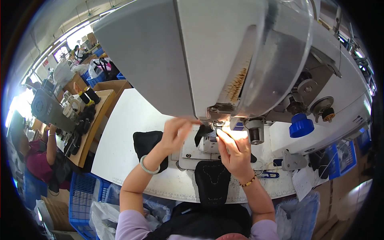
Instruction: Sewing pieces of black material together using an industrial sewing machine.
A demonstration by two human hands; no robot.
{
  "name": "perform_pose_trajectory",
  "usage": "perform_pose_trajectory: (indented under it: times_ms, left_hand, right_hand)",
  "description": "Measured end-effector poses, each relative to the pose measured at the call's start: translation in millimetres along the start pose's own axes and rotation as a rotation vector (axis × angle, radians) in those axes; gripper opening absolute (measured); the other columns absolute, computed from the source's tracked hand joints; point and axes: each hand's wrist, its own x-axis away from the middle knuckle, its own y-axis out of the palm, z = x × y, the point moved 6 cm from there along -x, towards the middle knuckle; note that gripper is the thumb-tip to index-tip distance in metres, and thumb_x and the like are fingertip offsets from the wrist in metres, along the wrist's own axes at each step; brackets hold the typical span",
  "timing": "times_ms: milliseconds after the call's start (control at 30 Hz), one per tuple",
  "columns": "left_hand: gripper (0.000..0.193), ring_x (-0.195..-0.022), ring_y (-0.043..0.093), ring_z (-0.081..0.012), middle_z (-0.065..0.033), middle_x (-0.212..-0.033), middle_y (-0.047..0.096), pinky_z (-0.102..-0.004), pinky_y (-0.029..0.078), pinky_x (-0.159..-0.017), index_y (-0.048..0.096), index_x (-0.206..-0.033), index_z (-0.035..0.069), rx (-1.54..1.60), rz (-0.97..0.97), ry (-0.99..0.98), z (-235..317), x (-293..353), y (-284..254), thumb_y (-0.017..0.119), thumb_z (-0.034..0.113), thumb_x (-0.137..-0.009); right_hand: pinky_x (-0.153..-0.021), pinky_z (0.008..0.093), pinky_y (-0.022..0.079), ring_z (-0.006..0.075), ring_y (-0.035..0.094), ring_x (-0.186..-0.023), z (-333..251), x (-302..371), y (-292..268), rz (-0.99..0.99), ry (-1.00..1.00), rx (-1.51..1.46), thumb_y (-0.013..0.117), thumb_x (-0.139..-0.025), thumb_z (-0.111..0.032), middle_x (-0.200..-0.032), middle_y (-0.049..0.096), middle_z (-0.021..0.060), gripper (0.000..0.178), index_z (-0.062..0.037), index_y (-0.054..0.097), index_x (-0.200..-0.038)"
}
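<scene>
2 bare hands are seen at 1 sewing mach. (216,60), w/ 1 small dark fab. pc. (202,133) placed btwn them, nr the needle area. L hand (176,134) is blurred, held just L of the pc., fingers pointed at the needle area; whether anything is pinched can't be told. On R hand (236,150), thumb & forefinger are drawn close together just R of the pc.; a pinch on it can't be confirmed. 1 band is worn per wrist: pale bangle (149,166) on L, beaded bracelet (248,181) on R.

2 larger black panels are counted on the white tabletop (118,132): L panel (145,140), partly covered by the L arm, & front panel (213,180), w/ light stitch lines, extended to the front edge. 1 blue tool (269,175) is laid R of the R wrist.

Front edge is marked w/ a ruler scale. Most room is left btwn L panel & L edge; overhead, space is limited by the mach. head. 1 blue basket (76,204) is set below the L front corner.
</scene>
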Motion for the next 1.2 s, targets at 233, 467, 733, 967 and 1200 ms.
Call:
perform_pose_trajectory:
  times_ms: [233, 467, 733, 967, 1200]
  left_hand:
    - [0.020, -0.088, 0.061, -0.0194, -0.0092, -0.100, 0.062, -0.0330, 0.050, -0.076, 0.060, -0.102, -0.001, 0.552, -0.129, -0.748, -44, -23, 21, 0.057, 0.003, -0.083]
    - [0.016, -0.075, 0.063, -0.0126, -0.0092, -0.087, 0.065, -0.0231, 0.052, -0.067, 0.062, -0.096, -0.003, 1.028, -0.011, -0.873, -6, 8, 33, 0.062, 0.004, -0.082]
    - [0.015, -0.074, 0.064, -0.0141, -0.0103, -0.087, 0.065, -0.0245, 0.053, -0.067, 0.063, -0.094, -0.004, 1.106, 0.093, -0.953, -16, 14, 39, 0.062, 0.004, -0.081]
    - [0.015, -0.075, 0.063, -0.0121, -0.0083, -0.086, 0.065, -0.0229, 0.051, -0.066, 0.065, -0.092, -0.004, 1.104, 0.225, -0.900, 1, 23, 42, 0.061, 0.006, -0.081]
    - [0.012, -0.074, 0.061, -0.0109, -0.0058, -0.084, 0.064, -0.0239, 0.049, -0.067, 0.065, -0.087, -0.002, 1.078, 0.285, -0.850, 14, 26, 47, 0.062, 0.009, -0.083]
  right_hand:
    - [-0.077, 0.0309, 0.044, 0.0221, 0.056, -0.088, 8, 10, 2, -0.012, 0.031, -0.005, 0.068, -0.077, -0.004, -0.103, 0.060, 0.0081, 0.028, -0.0061, 0.063, -0.104]
    - [-0.074, 0.0302, 0.047, 0.0225, 0.058, -0.088, 11, 16, 4, -0.052, -0.018, -0.087, 0.069, -0.075, -0.002, -0.107, 0.059, 0.0087, 0.031, -0.0075, 0.063, -0.105]
    - [-0.082, 0.0347, 0.043, 0.0248, 0.055, -0.094, 1, 2, -2, -0.024, -0.065, -0.075, 0.067, -0.074, 0.000, -0.107, 0.058, 0.0072, 0.032, -0.0074, 0.063, -0.104]
    - [-0.087, 0.0358, 0.043, 0.0236, 0.053, -0.098, -23, 5, 2, -0.027, -0.144, -0.031, 0.069, -0.066, 0.001, -0.105, 0.056, 0.0043, 0.038, -0.0100, 0.064, -0.102]
    - [-0.082, 0.0289, 0.043, 0.0095, 0.055, -0.094, -15, 9, -1, -0.053, -0.146, 0.050, 0.066, -0.069, -0.003, -0.108, 0.058, -0.0045, 0.039, -0.0151, 0.066, -0.106]
